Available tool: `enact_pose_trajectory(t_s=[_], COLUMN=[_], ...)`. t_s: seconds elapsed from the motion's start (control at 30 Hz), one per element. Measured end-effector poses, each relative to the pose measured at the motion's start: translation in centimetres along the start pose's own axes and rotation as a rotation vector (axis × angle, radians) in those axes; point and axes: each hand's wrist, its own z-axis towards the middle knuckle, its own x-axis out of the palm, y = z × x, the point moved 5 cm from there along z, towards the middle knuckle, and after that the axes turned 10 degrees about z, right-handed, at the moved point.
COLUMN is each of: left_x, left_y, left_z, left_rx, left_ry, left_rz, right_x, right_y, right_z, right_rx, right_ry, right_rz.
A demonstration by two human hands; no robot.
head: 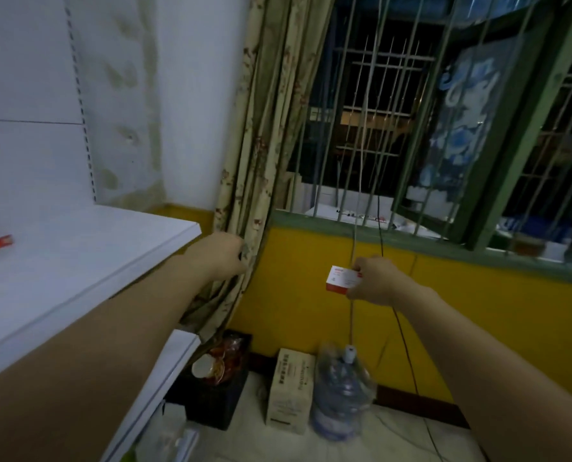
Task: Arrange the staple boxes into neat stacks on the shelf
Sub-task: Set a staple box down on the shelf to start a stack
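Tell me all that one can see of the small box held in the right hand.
The staple box is small, flat cardboard, white on top with red edges, its print too small to read. It looks closed and slightly tilted. The right hand pinches its right end, in the air before the yellow wall, right of the curtain.
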Motion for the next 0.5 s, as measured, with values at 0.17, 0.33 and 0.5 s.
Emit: enact_pose_trajectory(t_s=[0.17,0.33,0.5], left_x=[1.0,2.5,2.7], left_y=[-0.2,0.9,5.0], left_z=[6.4,13.2,19.5], left_rx=[-0.027,-0.030,-0.079], left_ry=[0.030,0.001,-0.008], left_rz=[0.020,0.039,-0.037], right_x=[0.5,2.6,4.1], right_y=[-1.9,-1.9,0.6], right_z=[6.0,13.9,22.8], right_rx=[0.002,-0.028,-0.078], right_ry=[0.017,0.037,0.060], right_rz=[0.021,0.030,-0.004])
